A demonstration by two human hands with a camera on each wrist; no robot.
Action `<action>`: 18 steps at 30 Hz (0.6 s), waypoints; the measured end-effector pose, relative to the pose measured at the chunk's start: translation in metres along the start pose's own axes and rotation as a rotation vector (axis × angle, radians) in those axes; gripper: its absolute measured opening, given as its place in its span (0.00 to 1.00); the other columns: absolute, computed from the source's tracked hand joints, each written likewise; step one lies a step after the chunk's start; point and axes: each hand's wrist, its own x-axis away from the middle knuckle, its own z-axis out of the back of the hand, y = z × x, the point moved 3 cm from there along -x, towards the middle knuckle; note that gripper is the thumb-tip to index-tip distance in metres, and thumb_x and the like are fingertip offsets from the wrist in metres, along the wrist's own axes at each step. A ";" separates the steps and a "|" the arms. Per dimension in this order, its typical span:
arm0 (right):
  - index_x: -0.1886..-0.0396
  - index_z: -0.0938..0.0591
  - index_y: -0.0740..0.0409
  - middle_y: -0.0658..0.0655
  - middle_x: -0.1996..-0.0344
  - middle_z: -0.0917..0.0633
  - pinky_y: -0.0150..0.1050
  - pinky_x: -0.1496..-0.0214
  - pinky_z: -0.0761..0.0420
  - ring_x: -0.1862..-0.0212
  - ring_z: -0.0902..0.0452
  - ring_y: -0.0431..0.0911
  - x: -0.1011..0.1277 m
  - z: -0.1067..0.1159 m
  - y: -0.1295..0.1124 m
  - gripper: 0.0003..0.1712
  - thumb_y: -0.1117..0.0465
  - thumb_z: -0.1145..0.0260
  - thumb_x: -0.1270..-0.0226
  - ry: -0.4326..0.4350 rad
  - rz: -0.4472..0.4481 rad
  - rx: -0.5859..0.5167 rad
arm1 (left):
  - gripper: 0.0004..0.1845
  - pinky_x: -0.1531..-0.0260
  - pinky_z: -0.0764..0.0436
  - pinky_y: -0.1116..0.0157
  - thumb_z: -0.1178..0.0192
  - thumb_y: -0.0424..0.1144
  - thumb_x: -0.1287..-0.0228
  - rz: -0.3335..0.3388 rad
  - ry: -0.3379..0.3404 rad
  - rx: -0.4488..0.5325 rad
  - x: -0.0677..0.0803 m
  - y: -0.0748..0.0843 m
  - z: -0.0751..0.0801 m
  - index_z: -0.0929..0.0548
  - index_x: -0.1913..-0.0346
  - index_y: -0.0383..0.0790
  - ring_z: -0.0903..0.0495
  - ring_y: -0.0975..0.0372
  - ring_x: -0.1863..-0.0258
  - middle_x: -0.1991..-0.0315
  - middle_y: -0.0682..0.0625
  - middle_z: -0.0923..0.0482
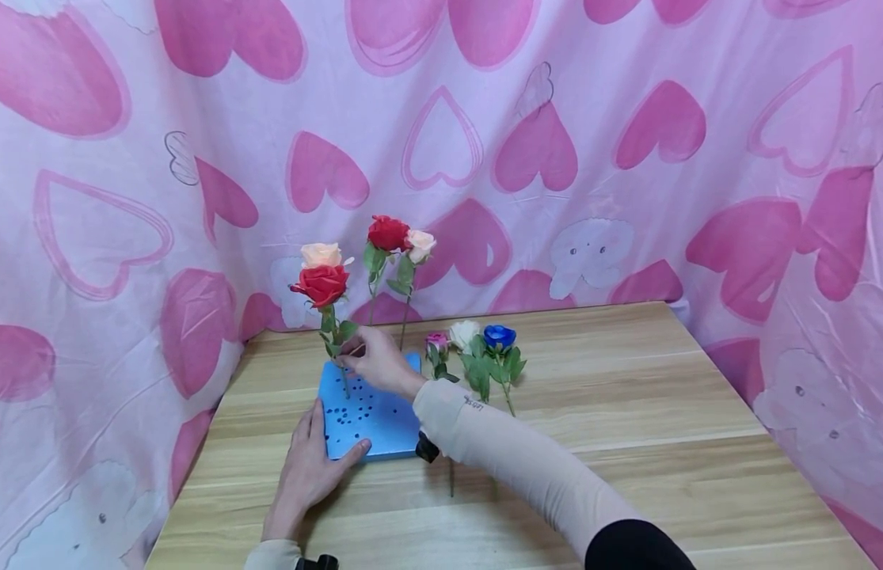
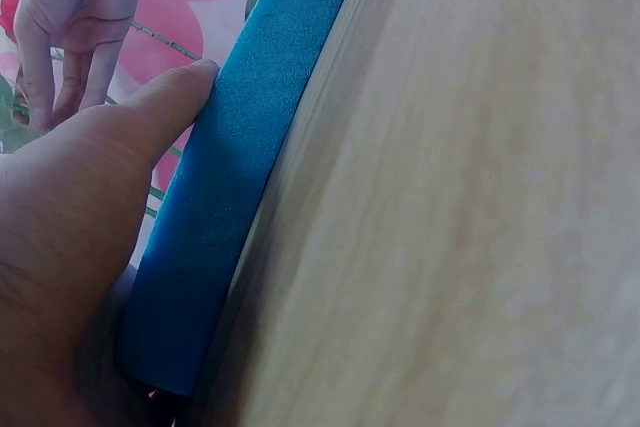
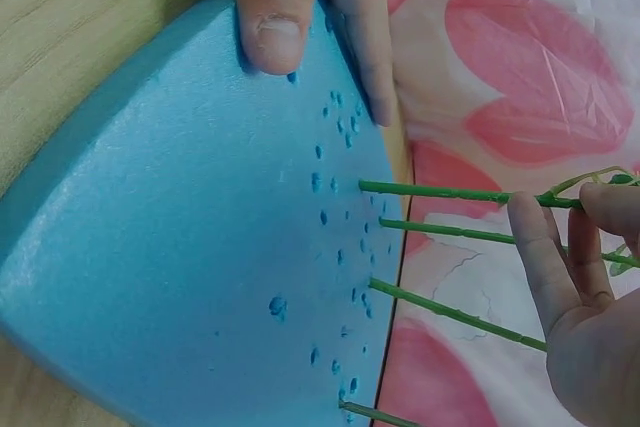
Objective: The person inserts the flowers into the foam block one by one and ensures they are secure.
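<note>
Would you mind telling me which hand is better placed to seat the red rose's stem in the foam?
Right, probably: the right hand already pinches the red rose stem, while the left hand steadies the blue foam block.

Left hand [image 1: 309, 467] bracing blue foam block [image 1: 370, 416], right hand [image 1: 377, 360] pinching red rose [image 1: 321, 283] stem, wooden table [image 1: 626, 396]

My right hand [image 1: 379, 362] and sleeve cover the far right part of the blue foam block [image 1: 366, 423] and the lower stems of the loose flowers [image 1: 477, 352], my left wrist view cuts off the block's top face, and the fourth stem [image 3: 375, 415] runs off the frame's bottom edge.
</note>
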 end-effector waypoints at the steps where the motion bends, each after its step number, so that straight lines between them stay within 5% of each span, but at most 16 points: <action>1: 0.41 0.14 0.55 0.51 0.54 0.09 0.53 0.46 0.06 0.49 0.08 0.52 0.000 0.000 0.000 0.12 0.67 0.28 0.19 0.003 0.001 0.010 | 0.75 0.16 0.44 0.33 0.38 0.82 0.34 0.000 0.000 0.000 0.000 0.000 0.000 0.63 0.09 0.32 0.50 0.32 0.13 0.11 0.25 0.57; 13: 0.47 0.14 0.54 0.47 0.58 0.09 0.36 0.60 0.08 0.52 0.08 0.57 0.000 0.001 0.006 0.07 0.65 0.28 0.19 0.052 -0.009 0.091 | 0.75 0.16 0.44 0.32 0.38 0.83 0.35 0.007 -0.003 0.006 0.000 -0.001 -0.002 0.63 0.09 0.32 0.51 0.31 0.13 0.11 0.26 0.58; 18: 0.46 0.15 0.55 0.50 0.56 0.08 0.44 0.56 0.05 0.51 0.08 0.62 -0.001 0.001 0.007 0.08 0.65 0.28 0.19 0.042 0.000 0.057 | 0.76 0.16 0.45 0.33 0.38 0.83 0.35 0.006 0.002 0.001 -0.001 -0.001 -0.001 0.63 0.09 0.32 0.51 0.31 0.13 0.11 0.26 0.58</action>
